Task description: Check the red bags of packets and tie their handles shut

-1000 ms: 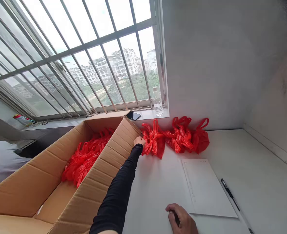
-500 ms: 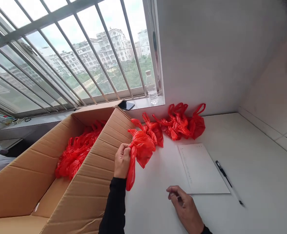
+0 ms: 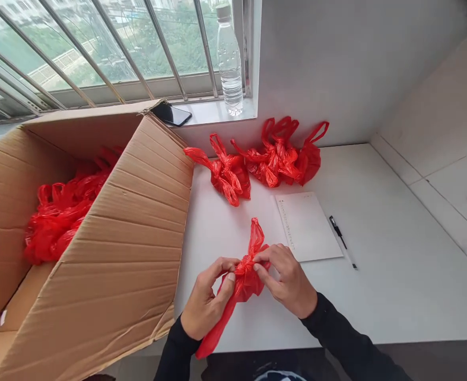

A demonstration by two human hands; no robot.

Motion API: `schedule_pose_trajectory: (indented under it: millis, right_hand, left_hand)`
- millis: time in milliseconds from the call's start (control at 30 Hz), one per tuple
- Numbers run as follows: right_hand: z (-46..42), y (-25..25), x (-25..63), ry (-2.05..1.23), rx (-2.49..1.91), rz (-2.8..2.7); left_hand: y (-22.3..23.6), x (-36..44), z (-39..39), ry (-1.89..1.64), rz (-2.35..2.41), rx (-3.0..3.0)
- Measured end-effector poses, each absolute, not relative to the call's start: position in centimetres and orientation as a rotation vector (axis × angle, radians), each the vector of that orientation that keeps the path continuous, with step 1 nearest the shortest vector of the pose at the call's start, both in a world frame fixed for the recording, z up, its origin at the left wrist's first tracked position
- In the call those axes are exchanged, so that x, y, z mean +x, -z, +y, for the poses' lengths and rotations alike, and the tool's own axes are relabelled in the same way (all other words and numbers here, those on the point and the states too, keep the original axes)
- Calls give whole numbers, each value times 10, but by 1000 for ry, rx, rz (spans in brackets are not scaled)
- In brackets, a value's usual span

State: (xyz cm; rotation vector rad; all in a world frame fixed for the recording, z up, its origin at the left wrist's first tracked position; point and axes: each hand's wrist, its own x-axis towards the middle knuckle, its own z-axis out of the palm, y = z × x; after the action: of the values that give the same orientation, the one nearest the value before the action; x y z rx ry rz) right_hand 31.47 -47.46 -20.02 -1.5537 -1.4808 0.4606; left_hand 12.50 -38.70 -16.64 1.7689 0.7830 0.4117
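A knotted red plastic bag (image 3: 249,286) is between my two hands over the front of the white table (image 3: 376,307). My left hand (image 3: 209,296) pinches it at the left side of the knot, thumb and fingers closed on the plastic. From the right, my right hand (image 3: 287,278) pinches the same knot between thumb and fingertips. One twisted handle points up and away, while another long tail hangs down past my left hand. What the bag contains is hidden. Behind it, more tied red bags (image 3: 229,177) lie along the wall.
To the left, an open cardboard box (image 3: 138,238) holds a heap of red bags (image 3: 66,217). A notebook (image 3: 311,227) and a pen (image 3: 342,241) lie on the table. On the windowsill stand a water bottle (image 3: 230,69) and, lying flat, a phone (image 3: 173,114).
The bag has come from beside the box to the table's front. My right hand has moved up and now grips its knot too. The view has tilted downward.
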Motion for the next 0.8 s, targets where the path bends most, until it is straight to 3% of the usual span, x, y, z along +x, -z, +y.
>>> schedule_pose_trajectory:
  millis: [300,567,800]
  right_hand:
    - [-495,201,333,-474,-1716,-1320]
    - [-492,196,315,-496,-1677,-1387]
    - [-491,198,315,-460,-1677,-1472]
  left_hand:
    - [188,95,-381,-542,1039,1667]
    - [181,116,-389,-528,839,2043]
    - [183,110,-383,-571,854,1966]
